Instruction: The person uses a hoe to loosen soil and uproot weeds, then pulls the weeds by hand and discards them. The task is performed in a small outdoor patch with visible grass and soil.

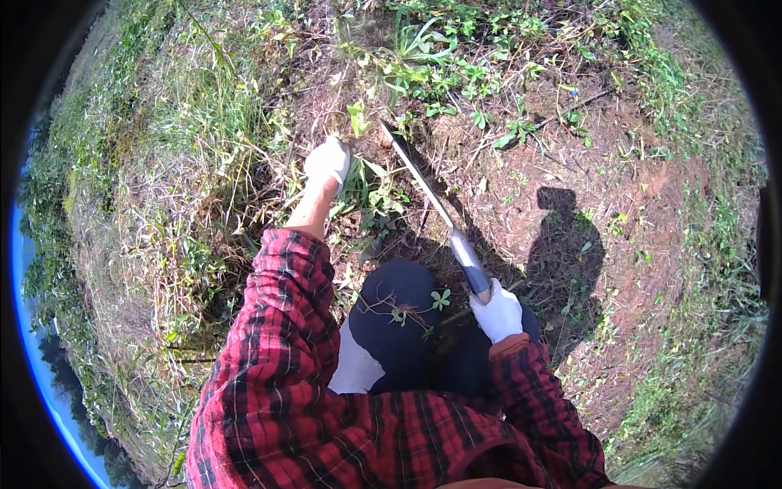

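My left hand (328, 160), in a white glove, is closed in a fist low over the ground, around a clump of weeds (357, 119) whose leaf and pale stalks show beyond the knuckles. My right hand (498, 310), also gloved in white, grips the handle of a long-bladed cutting tool (421, 177) near my right knee. Its narrow blade slants up and left, with the tip on or close to the soil just right of my left hand. A metal socket (465, 257) joins blade and handle. The blade's full shape cannot be made out from this angle.
A loose uprooted weed (397, 308) lies across my dark-trousered knee (397, 281). Dry grass and pulled stalks (226, 226) heap up at left. Low green weeds (470, 79) grow ahead. A thin stick (574, 107) lies on the bare reddish soil (647, 214) at right.
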Action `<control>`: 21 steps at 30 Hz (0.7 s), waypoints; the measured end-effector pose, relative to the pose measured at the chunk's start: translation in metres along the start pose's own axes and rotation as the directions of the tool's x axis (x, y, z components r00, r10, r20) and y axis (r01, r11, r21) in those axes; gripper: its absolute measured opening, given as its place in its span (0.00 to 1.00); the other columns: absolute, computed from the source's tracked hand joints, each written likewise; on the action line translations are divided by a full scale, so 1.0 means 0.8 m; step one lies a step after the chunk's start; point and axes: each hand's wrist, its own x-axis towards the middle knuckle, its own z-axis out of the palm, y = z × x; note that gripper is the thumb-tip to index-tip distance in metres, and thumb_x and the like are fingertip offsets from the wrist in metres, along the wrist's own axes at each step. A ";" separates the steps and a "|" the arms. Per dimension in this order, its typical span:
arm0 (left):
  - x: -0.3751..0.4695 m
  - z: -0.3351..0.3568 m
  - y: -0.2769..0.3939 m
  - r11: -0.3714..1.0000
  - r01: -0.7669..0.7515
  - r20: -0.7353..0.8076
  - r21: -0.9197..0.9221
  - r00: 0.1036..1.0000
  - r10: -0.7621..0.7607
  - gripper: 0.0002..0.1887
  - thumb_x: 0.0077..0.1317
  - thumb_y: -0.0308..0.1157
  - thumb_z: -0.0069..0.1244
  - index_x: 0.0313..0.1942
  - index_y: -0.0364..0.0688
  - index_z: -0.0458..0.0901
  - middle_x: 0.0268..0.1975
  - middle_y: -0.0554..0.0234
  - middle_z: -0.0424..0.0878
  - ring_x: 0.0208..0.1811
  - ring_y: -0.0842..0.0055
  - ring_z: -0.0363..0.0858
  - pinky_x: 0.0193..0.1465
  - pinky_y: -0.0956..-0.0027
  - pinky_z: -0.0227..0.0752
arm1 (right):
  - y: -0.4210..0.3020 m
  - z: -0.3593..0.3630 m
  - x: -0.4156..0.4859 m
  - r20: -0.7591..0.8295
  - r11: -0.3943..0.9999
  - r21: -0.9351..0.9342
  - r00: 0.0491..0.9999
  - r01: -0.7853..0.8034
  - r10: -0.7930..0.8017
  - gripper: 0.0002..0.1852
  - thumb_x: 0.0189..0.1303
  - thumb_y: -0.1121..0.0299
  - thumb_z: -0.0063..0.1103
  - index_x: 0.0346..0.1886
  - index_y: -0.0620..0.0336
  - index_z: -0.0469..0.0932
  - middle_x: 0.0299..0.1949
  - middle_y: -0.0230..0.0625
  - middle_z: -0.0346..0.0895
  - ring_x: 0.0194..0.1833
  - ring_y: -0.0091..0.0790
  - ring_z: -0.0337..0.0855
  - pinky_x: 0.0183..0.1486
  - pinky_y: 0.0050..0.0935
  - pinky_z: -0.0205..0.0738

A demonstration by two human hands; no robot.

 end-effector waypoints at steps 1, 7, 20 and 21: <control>-0.005 -0.004 -0.010 0.998 -0.042 -0.004 -0.038 0.999 0.042 0.20 0.64 0.47 0.36 0.39 0.39 0.77 0.33 0.45 0.82 0.38 0.53 0.81 0.43 0.55 0.71 | -0.002 0.001 0.000 0.036 1.000 0.026 0.999 -0.018 0.017 0.25 0.49 0.52 0.60 0.45 0.60 0.72 0.29 0.50 0.79 0.33 0.53 0.80 0.37 0.44 0.74; -0.164 0.052 -0.048 0.999 0.049 0.133 -0.018 0.990 -0.046 0.22 0.60 0.44 0.46 0.46 0.34 0.73 0.31 0.46 0.81 0.33 0.54 0.80 0.38 0.57 0.73 | 0.003 0.002 -0.001 0.009 0.998 0.057 1.000 -0.004 0.003 0.22 0.50 0.52 0.60 0.39 0.61 0.74 0.26 0.51 0.79 0.32 0.53 0.80 0.36 0.44 0.74; -0.191 -0.074 -0.273 0.916 0.160 -0.099 0.368 0.986 -0.133 0.14 0.61 0.43 0.45 0.40 0.42 0.76 0.31 0.53 0.82 0.31 0.57 0.81 0.35 0.56 0.73 | 0.008 0.005 0.005 0.016 0.984 0.176 1.000 0.003 -0.006 0.19 0.51 0.52 0.59 0.31 0.61 0.73 0.24 0.52 0.77 0.30 0.55 0.78 0.33 0.48 0.72; -0.205 -0.102 -0.325 0.830 0.315 -0.059 0.460 0.944 -0.325 0.17 0.62 0.45 0.45 0.42 0.43 0.78 0.35 0.51 0.83 0.35 0.57 0.81 0.39 0.57 0.74 | 0.009 0.008 0.005 0.019 0.982 0.189 1.000 0.009 -0.013 0.19 0.51 0.52 0.59 0.30 0.61 0.73 0.24 0.51 0.77 0.30 0.55 0.78 0.32 0.47 0.72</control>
